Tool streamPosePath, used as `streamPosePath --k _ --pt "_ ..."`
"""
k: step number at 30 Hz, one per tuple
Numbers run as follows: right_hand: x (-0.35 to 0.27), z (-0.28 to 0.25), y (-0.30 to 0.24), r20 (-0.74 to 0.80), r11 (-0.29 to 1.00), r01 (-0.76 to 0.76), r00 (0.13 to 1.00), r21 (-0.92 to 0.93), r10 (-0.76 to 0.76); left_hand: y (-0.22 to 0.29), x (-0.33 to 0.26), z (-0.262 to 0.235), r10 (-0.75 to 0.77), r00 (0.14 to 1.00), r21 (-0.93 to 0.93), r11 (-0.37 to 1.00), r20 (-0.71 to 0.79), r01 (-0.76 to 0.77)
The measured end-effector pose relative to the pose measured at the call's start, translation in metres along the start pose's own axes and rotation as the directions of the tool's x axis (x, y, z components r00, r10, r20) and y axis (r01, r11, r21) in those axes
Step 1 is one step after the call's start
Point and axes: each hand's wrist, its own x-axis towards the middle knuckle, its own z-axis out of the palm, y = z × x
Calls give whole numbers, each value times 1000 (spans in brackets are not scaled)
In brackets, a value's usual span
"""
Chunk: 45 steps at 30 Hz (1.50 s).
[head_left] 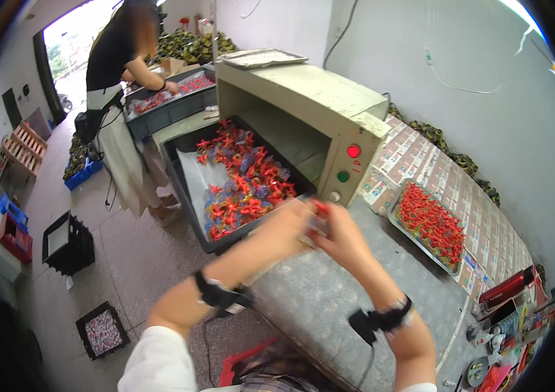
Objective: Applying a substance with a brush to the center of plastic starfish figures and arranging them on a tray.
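Note:
My left hand (292, 225) and my right hand (343, 236) meet in front of the machine, blurred by motion. Both have their fingers closed around a small red plastic piece (320, 208), whose exact shape I cannot make out. Just left of them a black crate (207, 245), lined with a white sheet (200, 175), holds a heap of small red, purple and yellowish plastic pieces (251, 179). To the right, a metal tray (415, 244) carries closely packed red pieces (429, 225) of a similar look. Each wrist wears a black strap with a small device.
A cream box-shaped machine (303, 81) with an open slot and red and green buttons stands beyond my hands, on the grey worktop (330, 307). Another person (111, 85) works at a grey crate (173, 117). Black crates (68, 245) stand on the floor; tools (506, 326) clutter the right.

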Motion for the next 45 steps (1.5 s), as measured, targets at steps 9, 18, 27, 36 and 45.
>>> streamPosePath --k 9,18,27,36,45 --pt "63 12 -21 40 985 11 999 -174 -4 -113 -18 -82 -293 952 339 890 -83 304" --pt "-189 -178 163 -143 684 -700 670 202 728 10 57 -21 -53 965 -577 793 257 197" --pt "-266 -221 270 -284 345 -730 212 590 935 30 165 179 -199 874 -592 667 443 452" --pt "-260 -221 323 -55 163 -729 170 665 984 8 222 277 -467 641 -626 214 608 750" --pt "-258 -232 323 66 124 -763 213 634 975 13 225 304 -527 777 -611 503 343 611"
